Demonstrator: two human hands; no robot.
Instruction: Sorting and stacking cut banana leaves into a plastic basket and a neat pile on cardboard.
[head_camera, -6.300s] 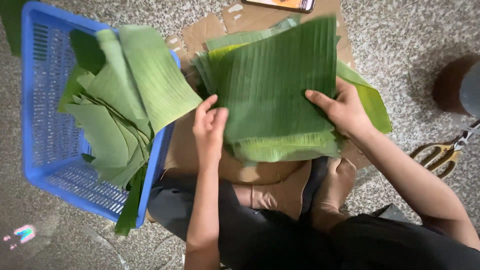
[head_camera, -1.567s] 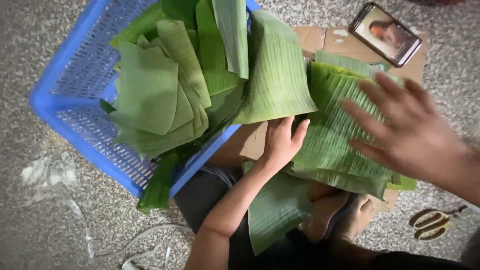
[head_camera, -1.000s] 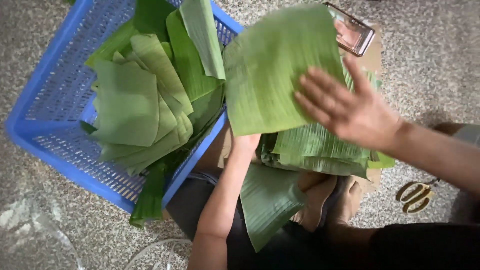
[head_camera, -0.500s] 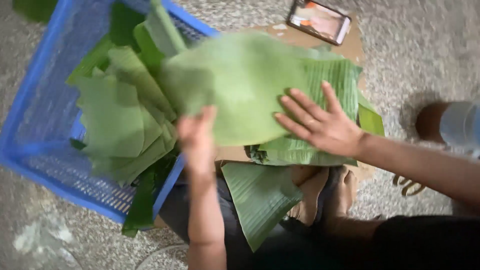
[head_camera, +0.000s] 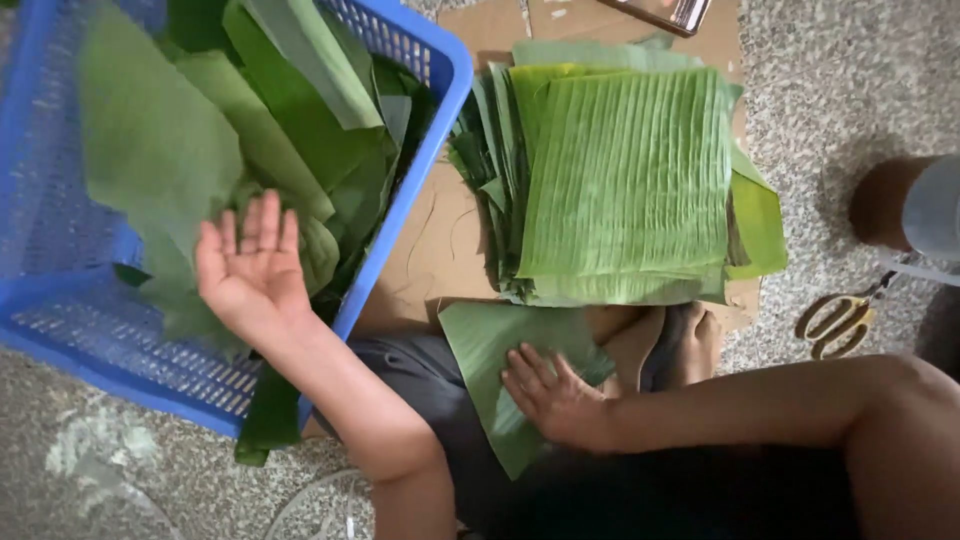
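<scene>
Your left hand (head_camera: 250, 270) lies open, palm up, over the basket leaves (head_camera: 240, 140), while your right hand (head_camera: 555, 395) presses flat on a lap leaf (head_camera: 490, 350), pinning it below the neat stack (head_camera: 630, 180).

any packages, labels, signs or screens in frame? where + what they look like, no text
Phone: top edge, on the brown cardboard beyond the stacked banana leaves; only a dark, flat corner with a pale rim shows, so its screen content cannot be told.
No packages, labels or signs visible; the blue basket carries none that show.
</scene>
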